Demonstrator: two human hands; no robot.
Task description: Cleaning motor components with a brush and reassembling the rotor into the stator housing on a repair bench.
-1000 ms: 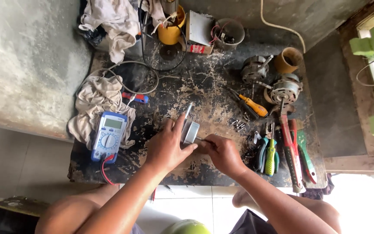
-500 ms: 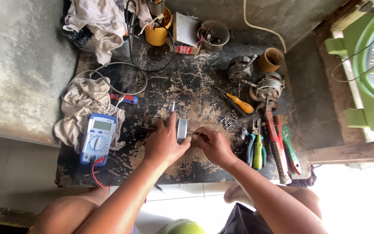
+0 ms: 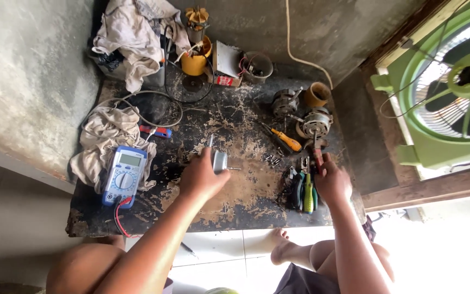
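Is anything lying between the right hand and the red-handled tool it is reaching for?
Nothing visible does. The right hand is already on the red-handled tool, fingers at its handle. The green-handled pliers lie just beside and partly under the hand. The left hand holds a small metal part apart from them.

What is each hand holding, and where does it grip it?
The left hand holds a small grey metal part by its lower end. The right hand closes on the red handles of a tool among the pliers.

Repair workshop: multimeter [image 3: 123, 175], pliers [image 3: 304, 191], motor parts [image 3: 314, 123].
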